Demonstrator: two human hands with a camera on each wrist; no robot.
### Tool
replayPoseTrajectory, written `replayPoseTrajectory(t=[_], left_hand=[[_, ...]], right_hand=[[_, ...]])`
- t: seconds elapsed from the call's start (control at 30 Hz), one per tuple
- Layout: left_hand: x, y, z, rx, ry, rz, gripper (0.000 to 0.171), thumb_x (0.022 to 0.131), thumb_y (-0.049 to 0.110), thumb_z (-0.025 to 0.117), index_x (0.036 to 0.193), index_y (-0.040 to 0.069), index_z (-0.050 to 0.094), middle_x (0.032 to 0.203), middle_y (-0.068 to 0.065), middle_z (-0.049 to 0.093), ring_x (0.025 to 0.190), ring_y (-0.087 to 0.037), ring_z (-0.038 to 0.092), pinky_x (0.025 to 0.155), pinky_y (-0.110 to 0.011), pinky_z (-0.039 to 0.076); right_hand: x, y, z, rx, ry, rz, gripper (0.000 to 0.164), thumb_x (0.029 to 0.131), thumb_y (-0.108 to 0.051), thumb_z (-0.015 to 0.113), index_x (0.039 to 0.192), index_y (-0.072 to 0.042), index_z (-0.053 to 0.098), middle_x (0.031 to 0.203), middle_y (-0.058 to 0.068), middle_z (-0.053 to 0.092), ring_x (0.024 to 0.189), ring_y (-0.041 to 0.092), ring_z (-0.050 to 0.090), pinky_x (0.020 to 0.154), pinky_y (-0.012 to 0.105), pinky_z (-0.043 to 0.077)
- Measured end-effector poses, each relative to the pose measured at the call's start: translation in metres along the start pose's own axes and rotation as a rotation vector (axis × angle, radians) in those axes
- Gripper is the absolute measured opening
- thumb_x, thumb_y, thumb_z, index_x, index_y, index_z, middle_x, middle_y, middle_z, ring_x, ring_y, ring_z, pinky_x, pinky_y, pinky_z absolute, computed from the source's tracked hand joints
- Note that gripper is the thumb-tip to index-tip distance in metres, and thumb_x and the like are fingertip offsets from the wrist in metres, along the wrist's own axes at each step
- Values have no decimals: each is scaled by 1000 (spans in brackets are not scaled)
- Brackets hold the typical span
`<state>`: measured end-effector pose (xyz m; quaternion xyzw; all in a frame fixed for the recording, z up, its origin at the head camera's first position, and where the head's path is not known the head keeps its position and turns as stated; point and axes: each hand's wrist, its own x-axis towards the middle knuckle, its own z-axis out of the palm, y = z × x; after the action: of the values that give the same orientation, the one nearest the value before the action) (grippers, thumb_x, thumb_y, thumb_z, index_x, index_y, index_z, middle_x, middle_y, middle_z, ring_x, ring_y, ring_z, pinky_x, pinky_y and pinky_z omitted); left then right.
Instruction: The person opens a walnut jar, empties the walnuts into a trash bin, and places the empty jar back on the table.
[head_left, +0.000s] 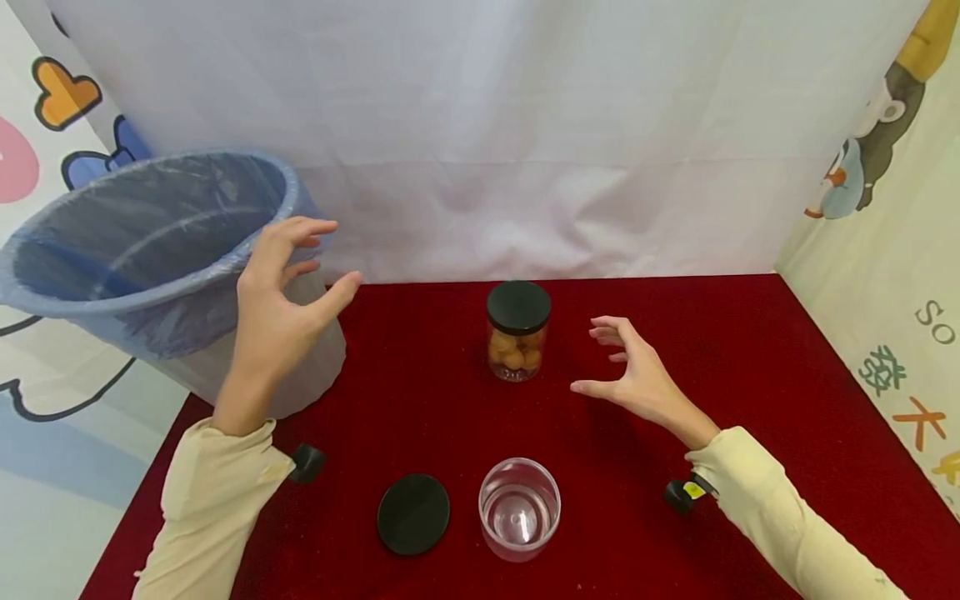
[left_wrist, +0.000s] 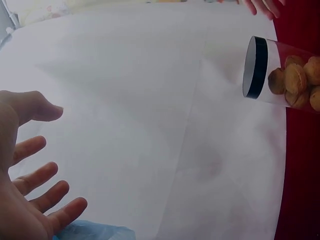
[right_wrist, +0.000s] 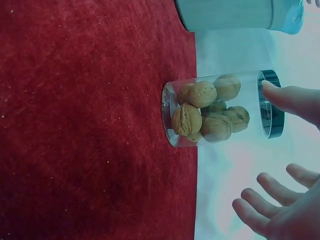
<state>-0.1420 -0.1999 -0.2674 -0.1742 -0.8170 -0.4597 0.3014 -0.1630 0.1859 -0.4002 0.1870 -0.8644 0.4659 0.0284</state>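
Observation:
A clear jar of walnuts (head_left: 514, 357) with a black lid (head_left: 518, 307) stands upright near the back of the red cloth. To its right hovers my right hand (head_left: 637, 375), thumb and fingers spread apart, holding nothing. My left hand (head_left: 276, 312) is raised in front of the bin's rim, its fingers parted and nothing between them. Nearer the front, an uncapped clear jar (head_left: 519, 510) stands beside a loose black lid (head_left: 413, 514) lying flat. In the right wrist view the walnuts (right_wrist: 202, 110) show through the jar wall, and the thumb overlaps the lid.
A grey bin (head_left: 318, 367) lined with a blue plastic bag (head_left: 180, 292) stands at the left. Behind the red cloth (head_left: 420, 400) hangs a white curtain (head_left: 480, 125). A printed wall panel (head_left: 892, 275) borders the right side.

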Motion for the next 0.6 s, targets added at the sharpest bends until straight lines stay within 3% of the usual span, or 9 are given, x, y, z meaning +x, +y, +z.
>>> replayPoseTrajectory(t=[0.17,0.3,0.5,0.6], left_hand=[[5,-2,8,-7,-43,-7,53,75,4,76,125,11,59,125,-1,53,110,-13,47,90,-33,45],[8,7,15,-23,-91,-18,52,77,2,74,126,6,56,126,-7,52,111,-19,47,92,-43,44],[11,21,28,-43,-139,18,49,77,-1,72,122,-4,55,125,-19,52,112,-32,48,93,-52,42],[13,15,35,-62,-162,29,49,77,2,73,122,-3,55,125,-19,52,113,-33,48,93,-53,41]], right_hand=[[6,1,3,10,-6,-4,83,69,-22,85,136,-9,38,131,14,49,120,32,46,93,50,40],[9,-2,5,21,-18,10,84,69,-19,85,137,-9,36,133,16,47,121,32,45,94,51,39],[10,-28,5,68,-43,2,81,71,-8,81,137,1,34,132,24,45,121,40,43,94,56,37],[16,-17,10,75,-52,-6,84,71,-14,82,138,-2,33,133,22,44,121,39,43,92,55,38]])
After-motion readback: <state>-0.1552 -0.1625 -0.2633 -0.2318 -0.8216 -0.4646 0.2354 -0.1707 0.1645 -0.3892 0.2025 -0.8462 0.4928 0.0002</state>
